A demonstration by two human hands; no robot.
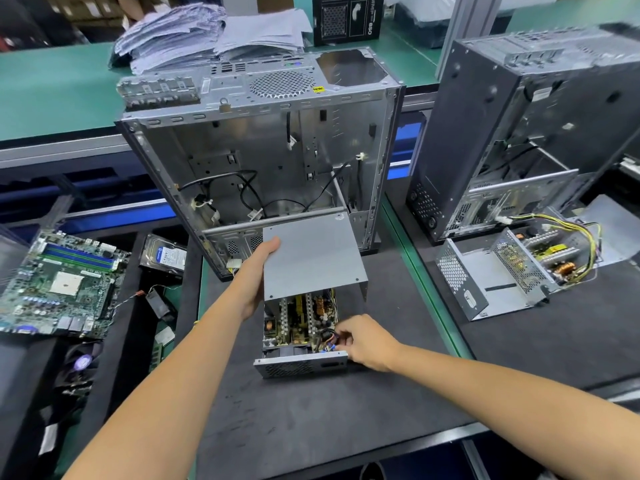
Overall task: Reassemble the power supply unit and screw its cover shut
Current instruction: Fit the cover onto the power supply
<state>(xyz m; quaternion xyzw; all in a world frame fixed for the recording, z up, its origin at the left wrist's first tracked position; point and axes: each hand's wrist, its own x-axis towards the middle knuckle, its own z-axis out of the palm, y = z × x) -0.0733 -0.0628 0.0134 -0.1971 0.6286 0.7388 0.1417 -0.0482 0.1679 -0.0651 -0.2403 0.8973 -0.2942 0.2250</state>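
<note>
We see the power supply unit [299, 336] sitting on the dark mat of the desk [311, 420], just in front of an open, emptied computer case [263, 147] that stands upright behind it. Its grey cover [313, 256] is not yet seated: it sits tilted over the far half of the unit, so the circuit board with its coils and capacitors shows in the near half, and the perforated end plate faces us. Our left hand [254, 282] grips the cover's left edge, the thumb lying along the top and the fingers wrapped underneath out of view. Our right hand [362, 341] reaches into the near right corner of the unit, its fingertips [341, 339] curled and pinching the bundle of coloured wires [330, 337] there, close to the end plate. To the left, a motherboard [59, 285] lies on a lower shelf with a hard drive [166, 256] just beside it. To the right, a second computer case [519, 133] stands on the desk, and in front of it a second, opened power supply [512, 271] lies with yellow and black cables spilling out. A stack of papers [207, 32] rests on the green surface behind the first case.
</note>
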